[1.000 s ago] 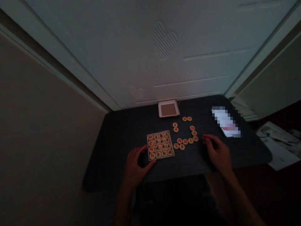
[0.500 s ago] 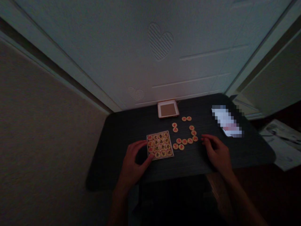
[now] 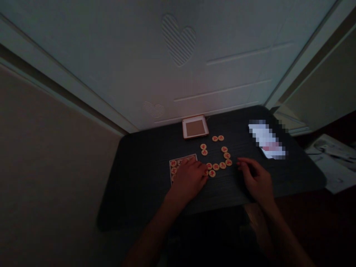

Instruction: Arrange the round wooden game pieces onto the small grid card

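Note:
My left hand [image 3: 190, 178] lies over the right part of a shallow square box [image 3: 170, 171] filled with round wooden pieces, hiding most of them. Its fingertips reach a round piece with a red character [image 3: 206, 172] just right of the box; whether they grip it is unclear. More red-marked pieces [image 3: 216, 167] form a bent row to the right, with two [image 3: 204, 152] above the box's right edge and two [image 3: 220, 138] farther back. My right hand [image 3: 256, 176] rests at the right of the row, fingers loosely curled and thumb apart, with nothing visible in it.
A dark table [image 3: 139, 167] carries an orange-rimmed box lid [image 3: 184, 129] at the back, near a white panel with heart reliefs [image 3: 179, 40]. At the right lies a bright, pixelated flat object [image 3: 264, 139]. Papers [image 3: 330, 163] are beyond the table's right edge.
My left hand has moved right from the box's left side, across it to the loose pieces. My right hand has stayed in place. The view has shifted slightly.

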`<act>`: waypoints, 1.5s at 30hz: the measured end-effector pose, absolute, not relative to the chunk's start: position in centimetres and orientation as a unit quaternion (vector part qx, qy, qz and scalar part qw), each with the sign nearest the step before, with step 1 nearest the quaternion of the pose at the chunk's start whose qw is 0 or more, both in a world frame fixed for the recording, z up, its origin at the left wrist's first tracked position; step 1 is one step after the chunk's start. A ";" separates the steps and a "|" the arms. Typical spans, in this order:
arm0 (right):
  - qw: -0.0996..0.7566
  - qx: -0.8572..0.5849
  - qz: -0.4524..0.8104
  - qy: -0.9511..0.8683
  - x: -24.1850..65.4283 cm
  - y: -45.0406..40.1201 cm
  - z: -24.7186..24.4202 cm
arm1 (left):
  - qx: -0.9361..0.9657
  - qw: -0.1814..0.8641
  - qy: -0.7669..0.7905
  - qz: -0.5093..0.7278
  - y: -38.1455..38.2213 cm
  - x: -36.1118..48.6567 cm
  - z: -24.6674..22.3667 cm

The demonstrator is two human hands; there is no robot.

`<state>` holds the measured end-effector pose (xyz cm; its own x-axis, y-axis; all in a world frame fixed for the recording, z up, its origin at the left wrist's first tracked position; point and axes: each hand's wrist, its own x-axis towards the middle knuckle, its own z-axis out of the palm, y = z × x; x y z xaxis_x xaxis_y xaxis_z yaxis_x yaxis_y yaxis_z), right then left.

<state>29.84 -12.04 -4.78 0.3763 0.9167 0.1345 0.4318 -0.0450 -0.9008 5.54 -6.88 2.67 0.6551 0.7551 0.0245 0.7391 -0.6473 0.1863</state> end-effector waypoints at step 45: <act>0.476 -0.526 0.476 -0.520 23.6 -13.6 -3.4 | 0.741 0.133 0.579 0.312 -12.9 -5.1 -2.9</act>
<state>23.59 -13.65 -3.36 0.0062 1.0000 -0.0074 0.0937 -0.0080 -0.9956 -5.07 -12.87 -2.86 0.1350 0.9419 0.3077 0.7755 -0.2937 0.5588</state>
